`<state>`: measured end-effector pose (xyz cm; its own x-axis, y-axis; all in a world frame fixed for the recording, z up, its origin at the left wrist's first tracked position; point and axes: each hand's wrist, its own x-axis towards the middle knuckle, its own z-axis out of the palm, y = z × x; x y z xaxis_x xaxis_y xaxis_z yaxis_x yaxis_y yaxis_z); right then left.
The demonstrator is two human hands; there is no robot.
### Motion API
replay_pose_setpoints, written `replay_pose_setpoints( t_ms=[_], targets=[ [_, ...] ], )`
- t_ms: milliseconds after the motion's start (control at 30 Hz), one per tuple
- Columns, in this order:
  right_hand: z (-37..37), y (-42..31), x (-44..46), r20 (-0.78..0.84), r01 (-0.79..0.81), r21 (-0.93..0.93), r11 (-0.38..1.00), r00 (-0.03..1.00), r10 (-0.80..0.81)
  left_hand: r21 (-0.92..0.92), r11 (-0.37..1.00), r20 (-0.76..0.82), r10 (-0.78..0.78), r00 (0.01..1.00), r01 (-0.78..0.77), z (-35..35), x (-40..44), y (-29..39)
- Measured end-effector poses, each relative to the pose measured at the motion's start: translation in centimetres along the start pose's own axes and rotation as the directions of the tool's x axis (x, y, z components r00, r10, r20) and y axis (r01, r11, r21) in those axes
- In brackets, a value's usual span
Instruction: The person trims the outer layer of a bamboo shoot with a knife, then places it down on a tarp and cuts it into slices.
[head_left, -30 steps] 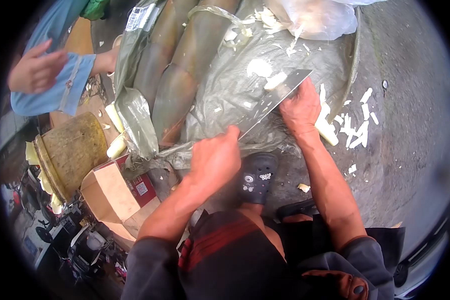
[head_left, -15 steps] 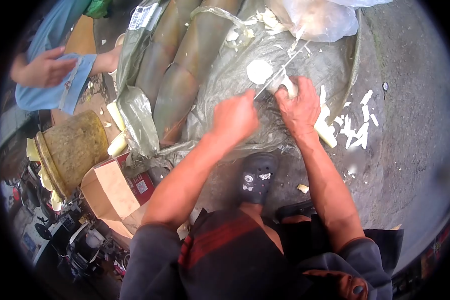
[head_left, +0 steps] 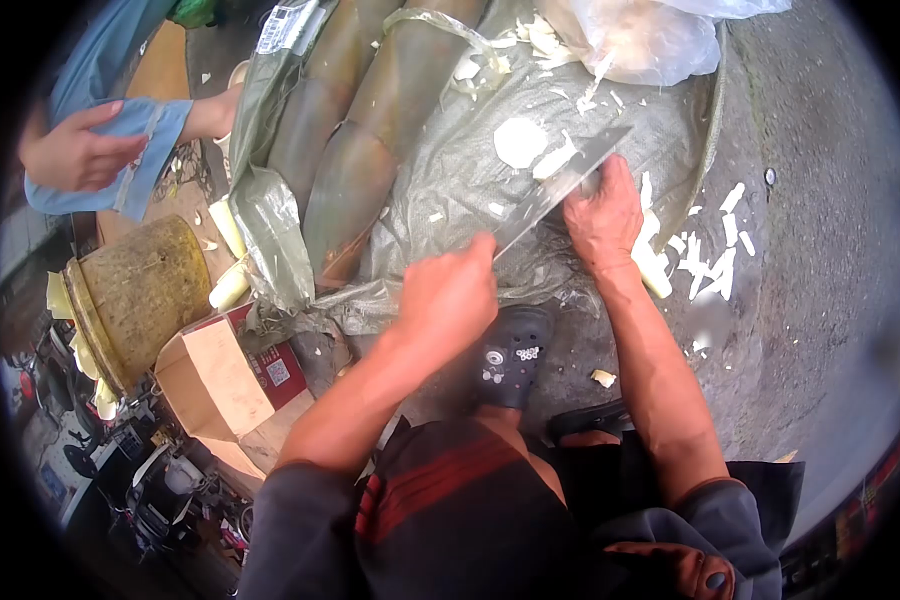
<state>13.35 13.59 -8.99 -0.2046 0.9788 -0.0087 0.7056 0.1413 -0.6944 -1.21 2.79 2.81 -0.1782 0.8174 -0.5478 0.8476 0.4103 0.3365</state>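
A broad-bladed knife [head_left: 560, 190] slants up and to the right, its handle wrapped in the fingers of my left hand [head_left: 450, 290]. My right hand [head_left: 605, 215] is curled beside the far end of the blade. It grips a pale piece that the blade and fingers mostly hide. A white slice [head_left: 553, 160] lies just beyond the blade, and a round white disc [head_left: 520, 143] lies further left on the greenish plastic sheet [head_left: 440, 240]. To the right of my right hand is a pale peeled stalk [head_left: 652, 268].
Large brown-green shoots [head_left: 355, 180] lie at the upper left. A yellow bucket [head_left: 150, 290] and a cardboard box [head_left: 215, 380] stand left. A person's hand [head_left: 85, 155] is at the far left. White strips [head_left: 710, 265] lie right, a clear bag [head_left: 630, 40] at the top.
The knife has tilted from edge-on to showing its flat side, and its tip has come lower. My left hand has moved slightly left and down. The other person's hand has shifted a little.
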Motion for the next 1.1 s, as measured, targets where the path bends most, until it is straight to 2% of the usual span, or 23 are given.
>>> replay_pose_setpoints(
  t_ms=[167,300,367,500,600,700,833,933,1100],
  targets=[
    [-0.2,-0.1,0.3,-0.019,-0.017,0.019,1.0,1.0,0.018,-0.014,1.0,-0.053,0.002,0.999,-0.003,1.9,4.4,-0.4],
    [-0.2,-0.7,0.2,-0.023,-0.016,0.009,1.0,1.0,0.016,-0.003,0.999,0.016,-0.04,0.999,0.04,1.6,5.0,0.0],
    [0.0,-0.2,-0.2,-0.035,0.033,0.012,0.999,0.999,-0.033,-0.009,1.0,-0.026,0.001,1.0,-0.001,2.0,6.3,0.7],
    [-0.1,-0.3,-0.2,-0.046,0.011,0.035,0.999,0.999,-0.009,-0.105,0.992,-0.177,0.055,0.983,-0.075,3.4,7.6,0.2],
    [-0.1,0.0,0.1,-0.024,-0.033,0.05,0.998,0.999,0.035,-0.05,0.997,-0.137,0.058,0.989,-0.066,0.8,4.4,0.1],
    [-0.7,-0.8,0.0,0.024,-0.143,0.012,0.99,0.989,0.143,-0.027,0.997,-0.084,0.071,0.994,-0.073,-1.2,0.5,0.6],
    [-0.3,-0.1,0.0,-0.009,-0.07,-0.008,0.997,0.997,0.07,-0.038,0.998,-0.028,0.044,0.999,-0.045,-0.7,-0.7,0.3],
    [-0.8,-0.6,0.2,0.044,-0.137,0.006,0.991,0.99,0.136,-0.04,0.999,-0.015,0.025,1.0,-0.025,-0.2,-0.4,0.1],
    [-0.3,-0.1,0.3,0.021,-0.099,0.032,0.995,0.995,0.098,-0.018,1.0,-0.015,-0.022,1.0,0.022,0.9,2.5,1.5]
  ],
)
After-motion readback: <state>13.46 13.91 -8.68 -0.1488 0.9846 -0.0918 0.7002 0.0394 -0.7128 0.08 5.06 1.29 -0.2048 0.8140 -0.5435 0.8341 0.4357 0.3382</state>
